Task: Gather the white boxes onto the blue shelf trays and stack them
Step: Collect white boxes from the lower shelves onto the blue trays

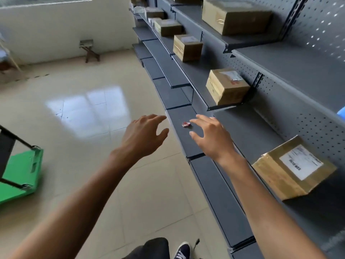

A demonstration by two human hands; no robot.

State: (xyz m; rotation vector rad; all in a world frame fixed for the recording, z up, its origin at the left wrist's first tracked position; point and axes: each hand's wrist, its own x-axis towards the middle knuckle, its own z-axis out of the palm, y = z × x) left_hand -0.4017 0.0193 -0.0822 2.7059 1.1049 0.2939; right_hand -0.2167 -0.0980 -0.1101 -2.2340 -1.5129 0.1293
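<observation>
Both hands empty, fingers spread: left hand over floor, right hand above shelf near small red scrap.

Soft daylight fills the room, bright and even. A pale window reflection glares on the glossy tiled floor. Shadows are faint, darkest under the cardboard boxes on the grey shelves. Wide-angle distortion bows the shelf edges, and the whole picture is slightly soft, blurrier toward the corners.
</observation>
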